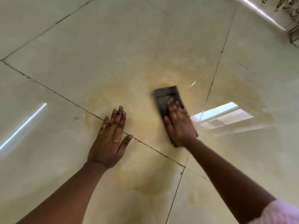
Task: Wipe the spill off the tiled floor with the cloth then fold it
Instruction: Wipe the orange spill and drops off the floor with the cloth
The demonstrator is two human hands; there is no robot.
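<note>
A dark folded cloth lies flat on the glossy cream tiled floor. My right hand presses down on its near half with the fingers spread; hand and cloth are motion-blurred. A pale yellowish smeared spill spreads across the tiles around and between both hands, with darker yellow traces near the bottom. My left hand rests flat on the floor left of the cloth, fingers together, across a grout line, holding nothing.
Dark grout lines cross the floor diagonally. A window reflection shines on the tile right of the cloth. A patterned fabric or rug edge with a metal strip sits at the top right corner.
</note>
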